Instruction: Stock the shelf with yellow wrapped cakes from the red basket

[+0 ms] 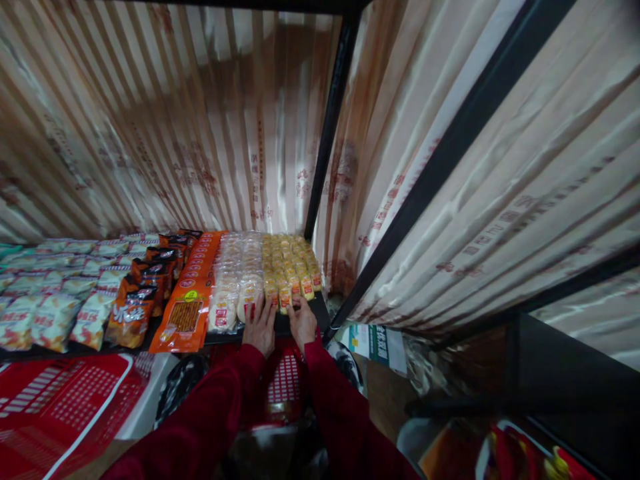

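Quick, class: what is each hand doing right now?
Left hand: fingers spread, on the front yellow packets.
Right hand: fingers curled at the yellow packets' front edge; grip unclear.

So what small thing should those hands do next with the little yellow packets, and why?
Probably a light nudge to even up the front of the yellow packets: their front ends look staggered, and the left hand and right hand already have fingertips there. Whether the fingers grip a packet, I can't tell.
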